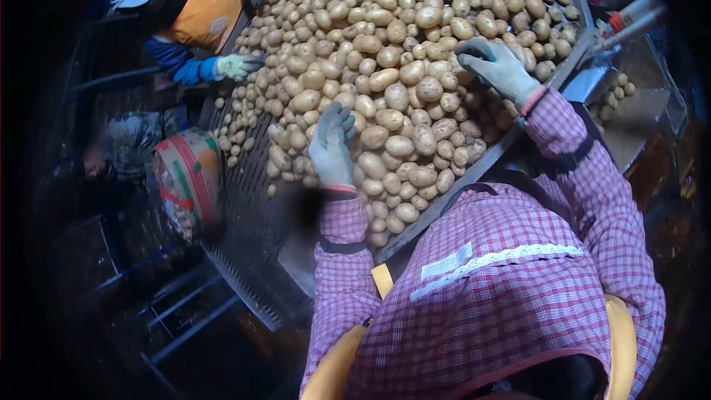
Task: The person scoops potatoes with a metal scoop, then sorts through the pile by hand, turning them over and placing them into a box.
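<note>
Potatoes [400, 96] lie heaped across a wide sorting table with raised edges. My left hand [333, 147], in a pale work glove with grey fingers, rests against the near left part of the heap. Its fingers reach up and curve slightly, with nothing held in them. On the right side, my right hand [503, 70] wears the same kind of glove and hovers low over the potatoes. Its thumb and fingers are apart, pointing left, with no potato in its grasp.
Across the table at upper left, a co-worker in a white cap has gloved hands [237, 67] by the heap. A slatted grate [248, 215] slopes down at left, beside a striped sack [189, 181]. A metal rim [452, 181] edges my side; a potato box [641, 115] stands right.
</note>
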### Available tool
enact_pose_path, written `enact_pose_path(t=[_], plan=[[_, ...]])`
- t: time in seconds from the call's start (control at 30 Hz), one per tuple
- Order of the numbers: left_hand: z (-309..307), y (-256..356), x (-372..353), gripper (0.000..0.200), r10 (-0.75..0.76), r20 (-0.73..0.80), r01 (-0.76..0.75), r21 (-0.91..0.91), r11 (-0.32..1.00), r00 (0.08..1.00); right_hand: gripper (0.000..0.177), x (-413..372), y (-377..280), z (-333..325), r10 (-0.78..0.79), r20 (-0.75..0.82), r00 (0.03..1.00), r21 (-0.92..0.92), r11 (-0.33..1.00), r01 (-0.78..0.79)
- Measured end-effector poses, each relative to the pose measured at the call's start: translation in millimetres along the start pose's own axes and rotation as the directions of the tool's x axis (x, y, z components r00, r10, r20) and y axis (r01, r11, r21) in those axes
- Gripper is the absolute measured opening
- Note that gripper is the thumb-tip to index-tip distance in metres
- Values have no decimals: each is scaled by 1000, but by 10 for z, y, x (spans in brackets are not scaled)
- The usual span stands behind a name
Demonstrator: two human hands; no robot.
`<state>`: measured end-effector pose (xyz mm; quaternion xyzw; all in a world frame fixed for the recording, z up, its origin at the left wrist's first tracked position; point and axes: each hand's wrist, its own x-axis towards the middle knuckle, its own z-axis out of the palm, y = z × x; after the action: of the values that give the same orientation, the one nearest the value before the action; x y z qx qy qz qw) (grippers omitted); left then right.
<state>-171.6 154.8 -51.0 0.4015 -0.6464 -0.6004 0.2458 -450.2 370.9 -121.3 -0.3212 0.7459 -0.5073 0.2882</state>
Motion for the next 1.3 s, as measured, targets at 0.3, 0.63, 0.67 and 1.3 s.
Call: enact_pose_path(t=[0.3,0.63,0.67,1.3], plan=[[544,-52,463,44,98,136,-156,521,839,986,31,533,202,41,112,105,988,124,984,-125],[934,-414,745,50,215,320,-382,833,401,923,42,1022,242,-206,-12,-10,1000,-179,984,10],[937,-389,743,50,210,317,-377,838,394,925,47,1102,157,-133,-51,28,998,-266,962,57],[1347,93,1796,47,245,238,-337,761,555,940,35,755,291,-515,290,382,878,880,175,-441]])
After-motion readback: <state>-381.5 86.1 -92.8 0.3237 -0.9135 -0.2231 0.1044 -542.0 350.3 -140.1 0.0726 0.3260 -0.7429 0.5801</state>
